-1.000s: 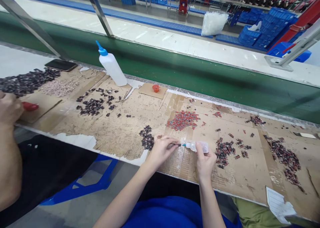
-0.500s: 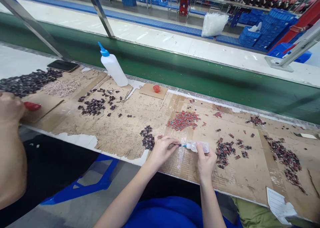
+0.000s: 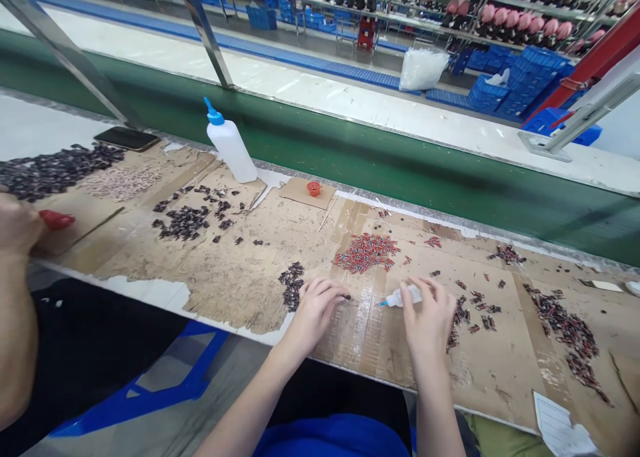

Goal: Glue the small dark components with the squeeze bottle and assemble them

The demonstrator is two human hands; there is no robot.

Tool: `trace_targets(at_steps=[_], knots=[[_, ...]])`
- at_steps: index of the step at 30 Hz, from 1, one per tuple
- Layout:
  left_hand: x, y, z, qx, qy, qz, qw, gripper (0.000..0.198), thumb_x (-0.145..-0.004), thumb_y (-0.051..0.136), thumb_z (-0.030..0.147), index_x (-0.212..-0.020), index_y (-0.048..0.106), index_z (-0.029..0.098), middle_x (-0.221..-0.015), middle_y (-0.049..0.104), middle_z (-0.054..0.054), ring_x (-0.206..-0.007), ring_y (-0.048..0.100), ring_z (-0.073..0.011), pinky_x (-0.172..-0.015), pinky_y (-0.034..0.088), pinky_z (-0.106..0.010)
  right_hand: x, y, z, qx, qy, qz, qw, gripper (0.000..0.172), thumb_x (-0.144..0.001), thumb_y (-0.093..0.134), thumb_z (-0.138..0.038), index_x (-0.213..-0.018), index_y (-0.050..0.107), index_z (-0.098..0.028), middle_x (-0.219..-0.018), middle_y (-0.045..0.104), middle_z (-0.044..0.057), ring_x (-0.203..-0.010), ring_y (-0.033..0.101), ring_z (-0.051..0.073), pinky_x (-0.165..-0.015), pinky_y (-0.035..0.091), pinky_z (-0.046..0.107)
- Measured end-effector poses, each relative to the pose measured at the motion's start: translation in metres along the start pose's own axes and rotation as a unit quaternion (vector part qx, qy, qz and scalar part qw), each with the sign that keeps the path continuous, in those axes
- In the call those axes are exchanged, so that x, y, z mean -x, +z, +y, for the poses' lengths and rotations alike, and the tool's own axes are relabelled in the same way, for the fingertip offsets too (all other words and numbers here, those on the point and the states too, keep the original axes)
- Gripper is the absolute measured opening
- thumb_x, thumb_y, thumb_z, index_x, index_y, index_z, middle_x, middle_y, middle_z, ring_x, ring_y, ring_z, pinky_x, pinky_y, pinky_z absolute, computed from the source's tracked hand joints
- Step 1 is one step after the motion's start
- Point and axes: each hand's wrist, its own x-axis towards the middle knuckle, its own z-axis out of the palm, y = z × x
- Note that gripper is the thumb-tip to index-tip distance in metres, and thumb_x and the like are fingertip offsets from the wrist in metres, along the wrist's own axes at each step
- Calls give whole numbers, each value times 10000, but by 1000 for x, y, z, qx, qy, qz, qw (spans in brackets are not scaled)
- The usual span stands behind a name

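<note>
Pinched in my left hand (image 3: 320, 303) is a small black part (image 3: 346, 297), its tip showing past my fingertips. My right hand (image 3: 431, 313) is closed around a small clear squeeze bottle (image 3: 403, 297) with a blue nozzle that points left, a short way from the black part and apart from it. A pile of black parts (image 3: 292, 285) lies just left of my left hand. Beyond both hands sits a heap of small red parts (image 3: 367, 252). Black-and-red pieces (image 3: 461, 313) are scattered by my right hand, some of them hidden behind it.
A large white bottle with a blue cap (image 3: 233, 151) stands at the back, near a red cup (image 3: 313, 188) on a cardboard square. More black-and-red pieces (image 3: 565, 327) lie at the right. Another person's hand (image 3: 17, 223) is at the far left, by a red object (image 3: 57, 219).
My right hand has drawn the small bottle right, so its nozzle is now apart from the black part. My left hand has shifted slightly left. The view has tilted up a little.
</note>
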Motion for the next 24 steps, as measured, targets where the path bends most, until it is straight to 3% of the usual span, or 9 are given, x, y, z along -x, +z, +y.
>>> trace_targets(at_steps=[4, 9, 14, 17, 21, 24], knots=[[3, -3, -1, 35, 22, 21, 999, 240, -934, 483, 188, -972, 706, 269, -934, 745, -35, -959, 644, -217, -888, 424, -396, -25, 41, -12, -49, -66, -142, 986, 350, -871, 530, -482, -706, 746, -262, -776, 693, 97, -834, 524, 271, -819, 373, 432], [5, -3, 0, 63, 0, 49, 997, 195, -923, 521, 226, -999, 701, 243, -939, 754, -55, -884, 674, -220, -846, 474, -397, -41, 70, -15, 19, -60, -190, 980, 273, -867, 566, -382, -724, 730, -218, -823, 705, 89, -835, 550, 240, -824, 349, 410], [2, -5, 3, 98, -20, 73, 992, 177, -916, 520, 244, -928, 694, 219, -921, 748, -65, -892, 678, -222, -818, 516, -371, -44, 64, -20, 6, -48, -195, 980, 250, -828, 612, -343, -618, 668, -219, -770, 691, 93, -841, 547, 260, -830, 373, 420], [-1, -8, 7, 117, -20, 80, 990, 176, -911, 513, 227, -904, 688, 217, -905, 743, -60, -900, 675, -215, -816, 528, -355, -39, 53, -27, -86, -13, -182, 979, 229, -811, 619, -383, -657, 660, -218, -760, 697, 76, -785, 573, 244, -798, 418, 404], [-4, -8, 14, 115, -32, 89, 989, 159, -905, 527, 227, -941, 682, 222, -937, 748, -59, -914, 680, -215, -839, 517, -362, -17, 35, -40, -244, 80, -191, 947, 287, -767, 649, -496, -754, 699, -214, -805, 714, 58, -742, 632, 213, -692, 483, 340], [-4, -7, 19, 104, -41, 89, 990, 146, -898, 551, 244, -949, 686, 222, -944, 749, -60, -924, 680, -222, -857, 501, -375, 1, 27, -46, -288, 113, -184, 933, 277, -739, 687, -482, -766, 725, -209, -820, 724, 64, -788, 664, 215, -689, 515, 323]])
